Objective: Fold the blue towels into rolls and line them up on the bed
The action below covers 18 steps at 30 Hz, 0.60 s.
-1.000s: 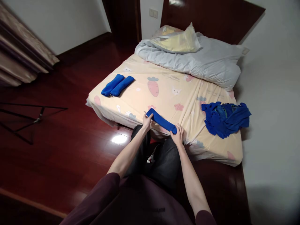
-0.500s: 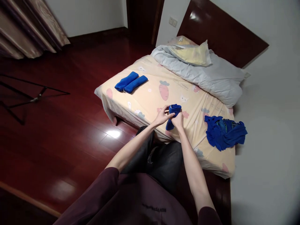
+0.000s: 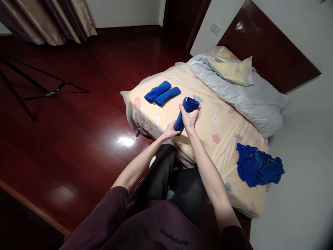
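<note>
Both my hands grip a folded blue cloth, a long narrow bundle held tilted above the near side of the bed. My left hand is closed round its lower end. Further up, my right hand wraps its thumb and fingers round the bundle near the top. Ahead and to the left, two more folded blue cloths lie side by side on the sheet. Toward the right edge of the bed rests a loose, crumpled pile of blue cloths.
A grey-white quilt is bunched by the dark headboard, with a pale yellow pillow on top. At left, a black tripod stand stands on the red wooden floor. A curtain hangs behind it.
The cloth in my hands has moved left and away from me, toward the two folded cloths. My left hand has shifted to its lower end. The camera view has turned slightly left.
</note>
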Each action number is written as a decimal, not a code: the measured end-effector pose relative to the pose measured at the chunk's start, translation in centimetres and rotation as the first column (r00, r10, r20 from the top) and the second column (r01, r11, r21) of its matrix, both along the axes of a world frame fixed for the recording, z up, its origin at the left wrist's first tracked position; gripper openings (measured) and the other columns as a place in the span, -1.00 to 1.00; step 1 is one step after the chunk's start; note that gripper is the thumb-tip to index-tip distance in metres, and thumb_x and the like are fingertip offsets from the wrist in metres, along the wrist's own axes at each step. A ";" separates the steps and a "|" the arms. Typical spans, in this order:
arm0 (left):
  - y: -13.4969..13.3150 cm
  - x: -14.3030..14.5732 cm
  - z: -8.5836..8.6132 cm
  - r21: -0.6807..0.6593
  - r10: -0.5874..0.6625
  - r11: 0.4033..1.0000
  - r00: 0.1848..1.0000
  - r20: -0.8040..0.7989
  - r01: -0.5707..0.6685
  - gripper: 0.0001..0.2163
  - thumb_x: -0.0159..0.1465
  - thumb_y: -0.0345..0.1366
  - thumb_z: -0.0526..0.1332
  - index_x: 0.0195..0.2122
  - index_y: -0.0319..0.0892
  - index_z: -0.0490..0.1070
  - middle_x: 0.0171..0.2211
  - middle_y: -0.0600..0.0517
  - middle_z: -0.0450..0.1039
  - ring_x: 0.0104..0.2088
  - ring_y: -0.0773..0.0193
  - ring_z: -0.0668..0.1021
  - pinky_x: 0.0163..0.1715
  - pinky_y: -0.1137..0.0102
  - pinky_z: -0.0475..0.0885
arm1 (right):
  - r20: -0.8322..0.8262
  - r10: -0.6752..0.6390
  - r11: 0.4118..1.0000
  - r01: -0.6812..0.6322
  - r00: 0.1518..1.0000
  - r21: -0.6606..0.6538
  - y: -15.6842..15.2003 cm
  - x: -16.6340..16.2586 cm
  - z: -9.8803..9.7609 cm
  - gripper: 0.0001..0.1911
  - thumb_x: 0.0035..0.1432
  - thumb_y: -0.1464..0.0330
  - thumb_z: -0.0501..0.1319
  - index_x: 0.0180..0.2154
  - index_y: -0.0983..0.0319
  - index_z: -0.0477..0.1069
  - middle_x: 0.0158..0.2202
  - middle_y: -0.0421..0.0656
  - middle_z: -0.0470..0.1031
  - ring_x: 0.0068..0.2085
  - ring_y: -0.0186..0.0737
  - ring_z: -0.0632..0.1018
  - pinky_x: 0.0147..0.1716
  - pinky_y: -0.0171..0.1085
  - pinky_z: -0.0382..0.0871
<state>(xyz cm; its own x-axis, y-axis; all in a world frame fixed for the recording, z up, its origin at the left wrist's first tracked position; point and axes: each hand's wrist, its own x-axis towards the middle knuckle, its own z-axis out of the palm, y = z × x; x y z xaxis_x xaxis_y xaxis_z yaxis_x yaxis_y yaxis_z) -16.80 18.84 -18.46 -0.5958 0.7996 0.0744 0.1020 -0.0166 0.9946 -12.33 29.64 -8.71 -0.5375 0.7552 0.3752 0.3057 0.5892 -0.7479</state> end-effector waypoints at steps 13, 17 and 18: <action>1.6 -15.5 -4.4 -0.077 0.343 0.931 0.929 -0.142 -0.356 -0.33 -0.06 -0.35 0.45 0.13 -0.26 0.37 -0.10 -0.06 0.60 -0.06 0.00 0.61 -0.02 0.23 0.53 | -0.169 0.063 0.979 -0.094 0.984 -0.183 -0.2 -16.9 0.5 -0.31 0.22 0.00 0.36 0.16 0.20 0.15 0.12 0.03 0.45 0.23 0.03 0.51 0.26 0.05 0.39; 2.4 -17.2 -6.0 -0.066 0.406 0.907 0.906 -0.121 -0.415 -0.46 -0.01 -0.35 0.43 0.04 -0.24 0.41 -0.14 -0.07 0.60 -0.06 0.01 0.62 -0.04 0.24 0.55 | -0.176 0.097 0.951 -0.143 0.980 -0.273 -1.1 -18.2 -0.3 -0.29 0.09 0.13 0.46 0.13 0.17 0.16 0.11 0.00 0.47 0.20 -0.01 0.53 0.26 -0.01 0.39; 2.6 -17.5 -6.2 -0.063 0.409 0.907 0.905 -0.115 -0.417 -0.47 0.00 -0.35 0.43 0.03 -0.23 0.41 -0.15 -0.07 0.60 -0.05 0.00 0.62 -0.03 0.23 0.55 | -0.173 0.110 0.945 -0.157 0.979 -0.287 -1.2 -18.3 -0.6 -0.29 0.05 0.17 0.48 0.11 0.17 0.17 0.09 -0.01 0.48 0.18 -0.01 0.54 0.26 -0.01 0.40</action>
